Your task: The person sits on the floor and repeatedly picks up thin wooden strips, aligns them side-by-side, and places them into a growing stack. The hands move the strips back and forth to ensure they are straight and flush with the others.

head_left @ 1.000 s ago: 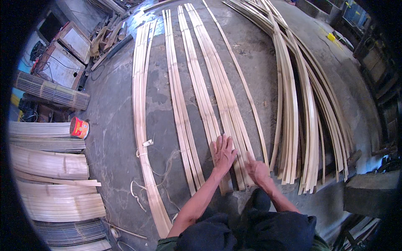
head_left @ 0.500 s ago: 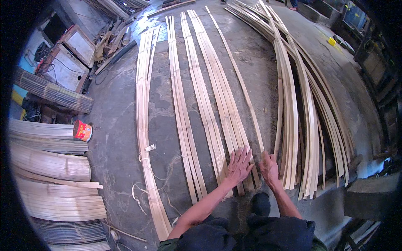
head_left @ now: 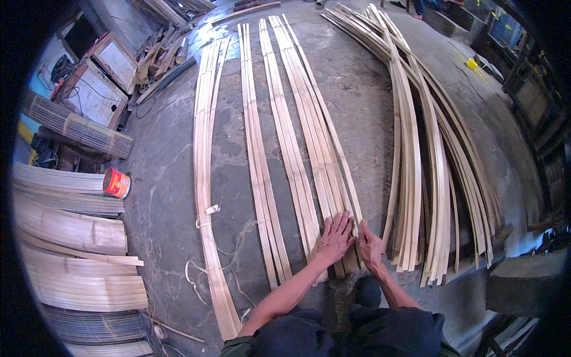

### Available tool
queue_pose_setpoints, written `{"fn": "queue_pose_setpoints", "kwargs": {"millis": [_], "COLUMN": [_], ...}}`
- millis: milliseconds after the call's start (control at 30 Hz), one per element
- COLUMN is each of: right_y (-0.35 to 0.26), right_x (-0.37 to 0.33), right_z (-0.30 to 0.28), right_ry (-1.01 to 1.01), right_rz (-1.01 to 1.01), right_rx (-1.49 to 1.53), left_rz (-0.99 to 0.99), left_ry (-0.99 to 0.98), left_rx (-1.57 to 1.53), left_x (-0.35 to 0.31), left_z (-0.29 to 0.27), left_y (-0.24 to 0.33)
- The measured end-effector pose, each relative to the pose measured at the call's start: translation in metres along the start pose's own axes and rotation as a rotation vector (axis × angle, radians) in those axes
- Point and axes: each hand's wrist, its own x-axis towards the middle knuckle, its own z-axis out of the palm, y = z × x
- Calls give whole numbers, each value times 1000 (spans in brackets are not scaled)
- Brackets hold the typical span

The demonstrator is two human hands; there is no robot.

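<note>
My left hand [head_left: 336, 241] lies flat, fingers spread, on the near end of a row of long pale bamboo strips [head_left: 312, 128]. Just to its right, my right hand [head_left: 371, 247] has its fingers closed at the near end of a single bamboo strip [head_left: 353, 193]. This strip lies along the row's right side, with a narrow gap for part of its length. Further left, two narrower groups of strips [head_left: 286, 137] [head_left: 257, 160] stretch away over the floor. A tied bundle of strips [head_left: 203, 137] is leftmost, a thin pale tie around it.
On the right lies a large, fanned pile of bamboo strips [head_left: 410, 154]. Stacked slatted bundles [head_left: 83, 285] line the left side, with a red-orange tin [head_left: 116, 183] beside them. Loose ties [head_left: 193, 276] lie on the concrete floor [head_left: 160, 154]. A grey block [head_left: 526, 279] stands at lower right.
My right hand has moved left with the single strip, bringing it up against the row. The strip's far end has also swung left. My left hand stays pressed on the row.
</note>
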Motion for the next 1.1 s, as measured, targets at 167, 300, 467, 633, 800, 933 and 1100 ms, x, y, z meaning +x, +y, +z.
{"fn": "queue_pose_setpoints", "kwargs": {"millis": [167,300,467,633,800,933,1100], "right_y": [10,3,11,-19,-32,-42,-36], "right_x": [9,6,-2,-25,-31,-32,-35], "right_z": [3,1,5,5,38,66,73], "right_ry": [-28,-53,60,44,-103,-232,-302], "right_rz": [-10,8,-58,-98,27,145,69], "right_rx": [34,66,152,119,350,476,326], "left_rz": [0,10,37,-107,-296,-334,-305], "left_ry": [33,38,-23,120,191,153,112], "left_rx": [-55,-39,-56,-275,-131,-20,-68], "left_x": [4,0,3,-1,-9,-20,-29], "left_z": [3,-2,-11,-24,-23,-17,-24], "left_y": [2,0,-1,-21,-53,-79,-83]}}
